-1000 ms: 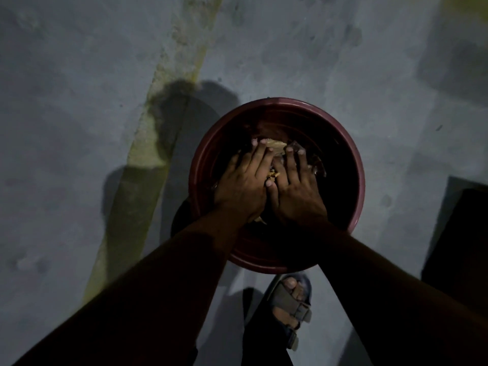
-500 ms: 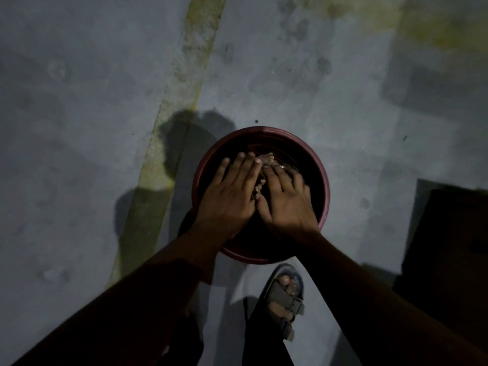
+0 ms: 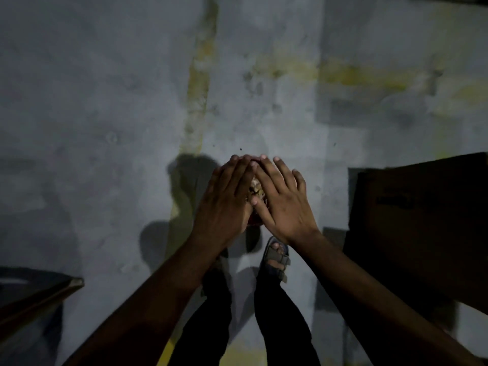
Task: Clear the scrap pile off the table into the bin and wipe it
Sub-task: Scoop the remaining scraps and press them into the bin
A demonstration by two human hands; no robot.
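A grey concrete floor, streaked with worn yellow paint lines, fills most of the view. At the right edge stands a large dark boxy shape; its make is lost in shadow. A dark angled edge with a pale corner cuts into the lower left.

The person's two forearms reach forward over dark trouser legs and a strapped grey sandal. The left hand and right hand are held palm-down side by side, fingers straight and nearly meeting at the tips.

Between the palms a small clump of pale, crumpled scraps shows, and a sliver of dark red bin rim peeks out just below the hands, which hide the rest of the bin. Whether the scraps touch the hands cannot be told.
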